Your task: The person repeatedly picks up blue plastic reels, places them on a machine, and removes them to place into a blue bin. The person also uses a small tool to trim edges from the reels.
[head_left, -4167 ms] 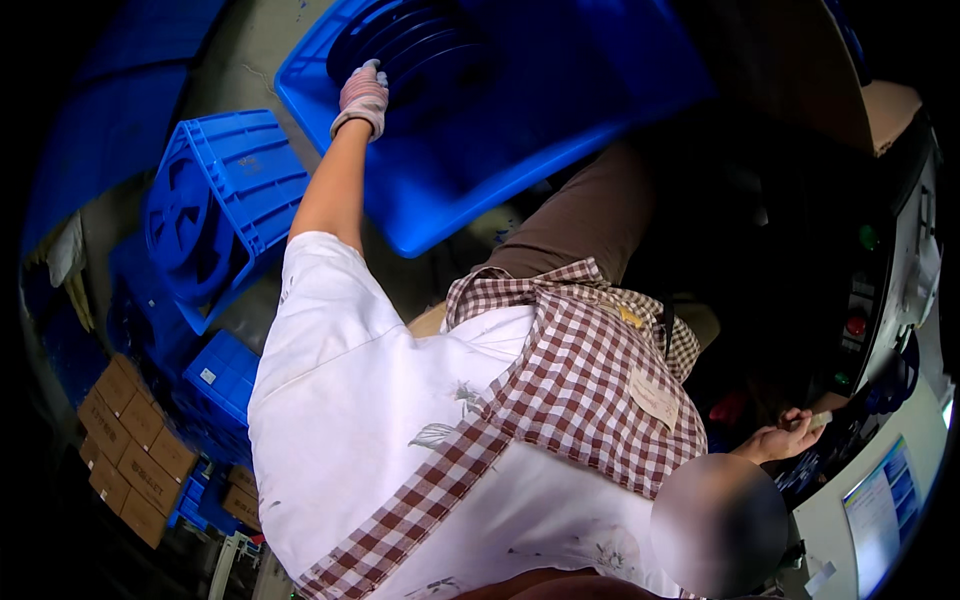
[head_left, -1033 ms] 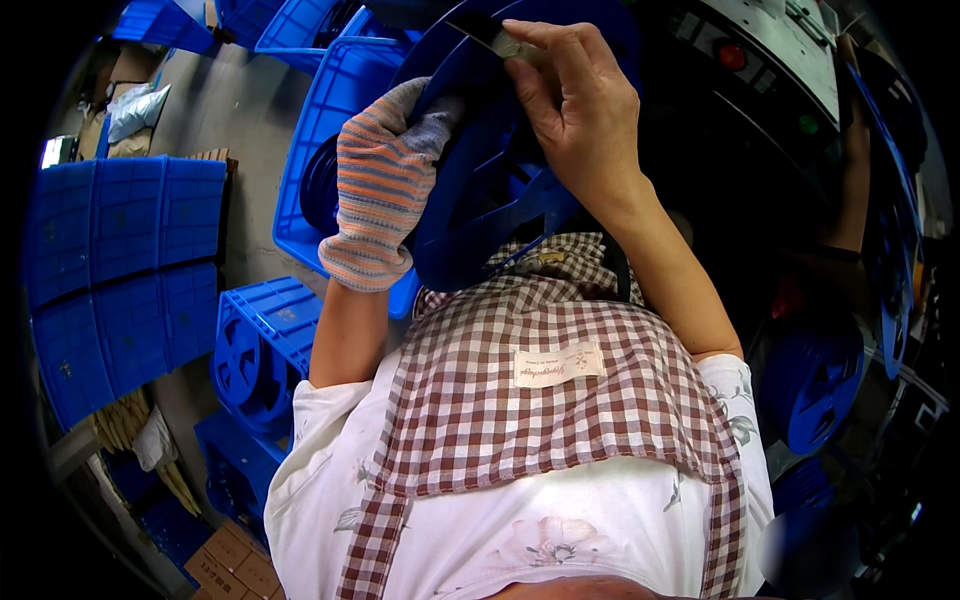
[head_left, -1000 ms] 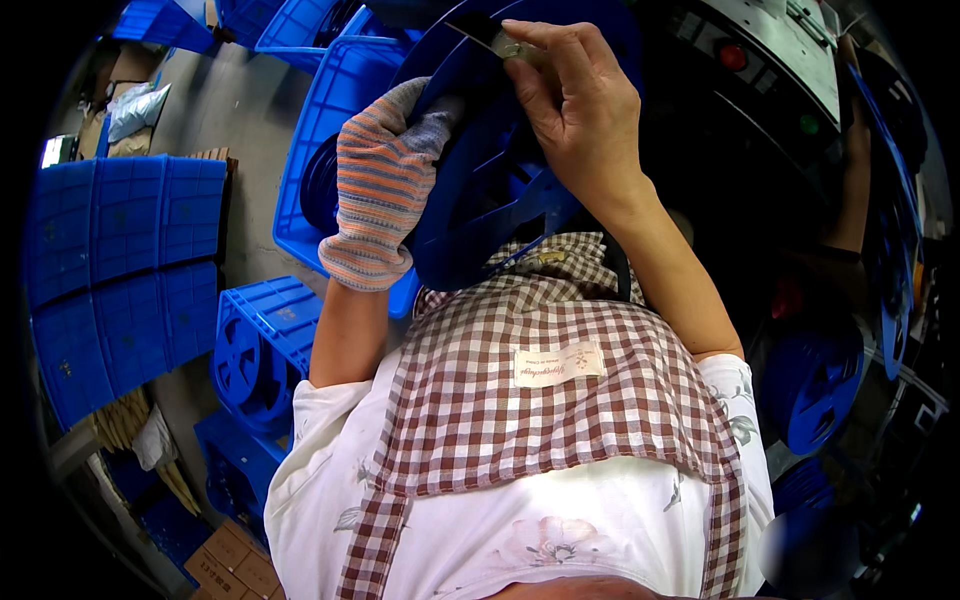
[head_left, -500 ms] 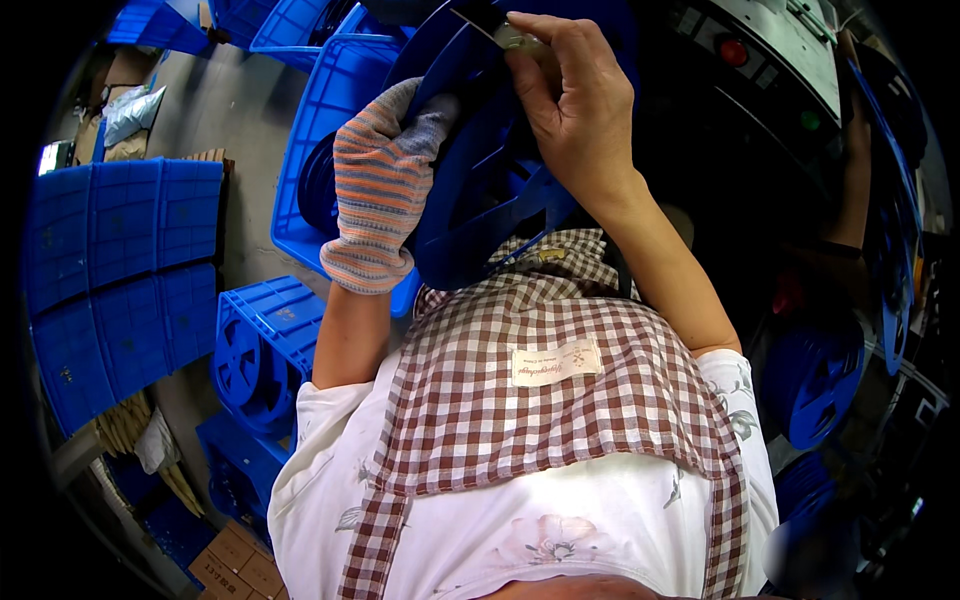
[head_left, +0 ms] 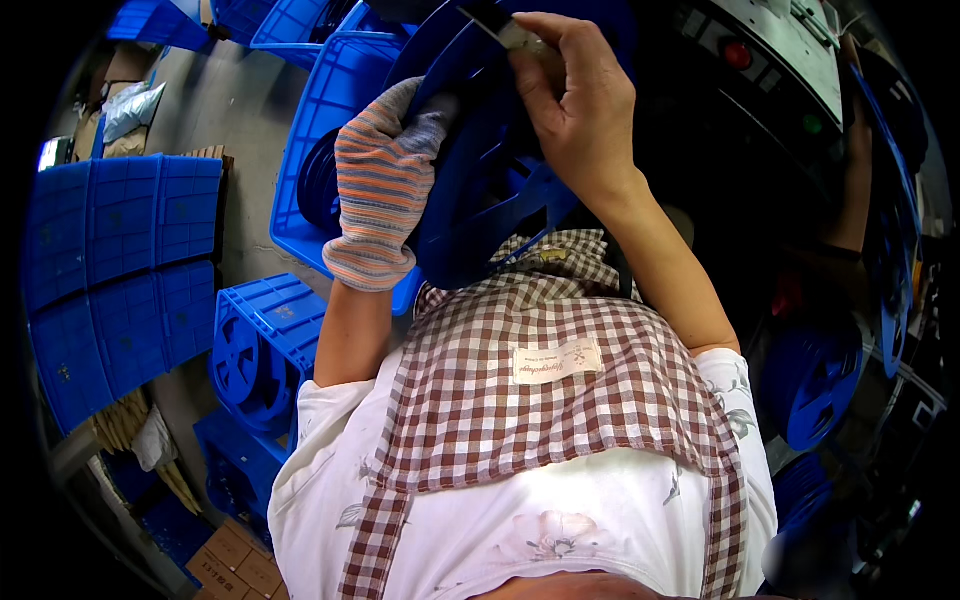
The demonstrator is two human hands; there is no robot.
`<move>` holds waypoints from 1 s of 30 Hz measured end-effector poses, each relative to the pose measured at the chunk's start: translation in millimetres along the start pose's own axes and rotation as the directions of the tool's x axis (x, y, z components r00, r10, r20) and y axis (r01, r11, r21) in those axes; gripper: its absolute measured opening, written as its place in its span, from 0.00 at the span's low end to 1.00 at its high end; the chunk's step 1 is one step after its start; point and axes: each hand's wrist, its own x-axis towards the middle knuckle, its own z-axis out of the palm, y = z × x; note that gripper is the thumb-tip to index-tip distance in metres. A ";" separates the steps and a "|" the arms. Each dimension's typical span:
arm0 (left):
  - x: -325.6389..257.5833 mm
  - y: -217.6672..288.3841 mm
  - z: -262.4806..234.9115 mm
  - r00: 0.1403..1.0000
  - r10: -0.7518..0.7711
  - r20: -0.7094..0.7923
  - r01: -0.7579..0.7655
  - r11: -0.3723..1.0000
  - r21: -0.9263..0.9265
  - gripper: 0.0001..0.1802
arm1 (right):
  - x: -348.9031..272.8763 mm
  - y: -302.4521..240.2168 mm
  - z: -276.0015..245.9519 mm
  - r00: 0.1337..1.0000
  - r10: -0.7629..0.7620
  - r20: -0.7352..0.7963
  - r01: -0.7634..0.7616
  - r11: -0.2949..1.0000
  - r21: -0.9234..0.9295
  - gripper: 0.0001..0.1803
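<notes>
The left hand (head_left: pixel 385 185), in a striped knit glove, is curled shut around the rim of a large blue plastic reel (head_left: pixel 490 170), its fingertips tucked over the edge near the top. The right hand (head_left: pixel 575 110), bare, is also closed: thumb and fingers pinch the end of a thin dark strip (head_left: pixel 500 22) that lies across the upper edge of the reel (possibly a tape coming off it, though the view is too dark there to be sure). The reel is held upright in front of the person's chest, just above a brown-and-white checked apron (head_left: pixel 520 400) worn over a white floral shirt.

Behind the reel, a blue crate (head_left: pixel 325 110) stands on the grey floor (head_left: pixel 235 110), with another dark reel in it. Lower left, a second blue crate (head_left: pixel 262 340) holds a reel on edge, and flat blue crate panels (head_left: pixel 120 270) lie beside it. To the right is a machine with a grey panel (head_left: pixel 775 50) bearing a red button, and more blue reels (head_left: pixel 815 385) sit below it in shadow.
</notes>
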 end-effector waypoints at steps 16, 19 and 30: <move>-0.4 0.9 -8.9 0.990 0.067 0.122 -0.015 0.924 -0.383 0.26 | -2.6 -4.3 -0.4 0.995 0.000 0.103 -0.001 1.000 0.007 0.14; -2.6 4.7 0.7 0.999 0.048 0.021 -0.043 0.977 -0.207 0.27 | -2.3 3.2 2.3 1.000 -0.002 0.025 0.002 1.000 -0.001 0.14; -5.2 1.4 -3.9 0.996 -0.043 -0.078 0.037 0.996 -0.077 0.25 | -6.1 0.5 6.3 0.996 -0.036 0.086 0.041 0.997 -0.061 0.15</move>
